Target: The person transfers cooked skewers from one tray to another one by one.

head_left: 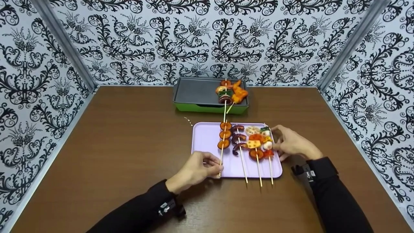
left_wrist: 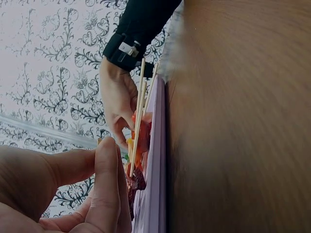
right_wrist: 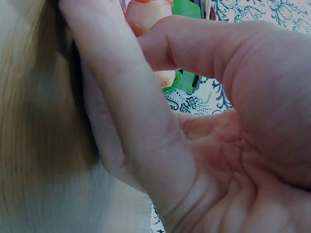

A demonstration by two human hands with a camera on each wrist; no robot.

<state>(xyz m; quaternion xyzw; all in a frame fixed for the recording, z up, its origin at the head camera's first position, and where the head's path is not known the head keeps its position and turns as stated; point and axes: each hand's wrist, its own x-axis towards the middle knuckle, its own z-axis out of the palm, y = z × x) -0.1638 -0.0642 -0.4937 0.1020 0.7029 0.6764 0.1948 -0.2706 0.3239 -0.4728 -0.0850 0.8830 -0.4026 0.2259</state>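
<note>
My left hand (head_left: 199,168) pinches the lower stick of a skewer of orange round slices (head_left: 225,134), over the left half of a pale purple tray (head_left: 207,142). My right hand (head_left: 292,142) grips the tray's right rim, thumb on the inner side; in the right wrist view its fingers (right_wrist: 131,97) hide most of the tray edge. Between the hands lie a skewer of dark red octopus-like pieces (head_left: 239,139), a mixed skewer with a lotus root slice (head_left: 254,144), and a vegetable skewer (head_left: 267,145) nearest the right thumb.
Behind the tray stands a green grill with a grey top (head_left: 197,90). On its right side rest a mixed skewer (head_left: 224,94) and an orange wing-shaped skewer (head_left: 239,93). Patterned walls (head_left: 194,42) enclose the brown wooden table (head_left: 129,129) at the back and sides.
</note>
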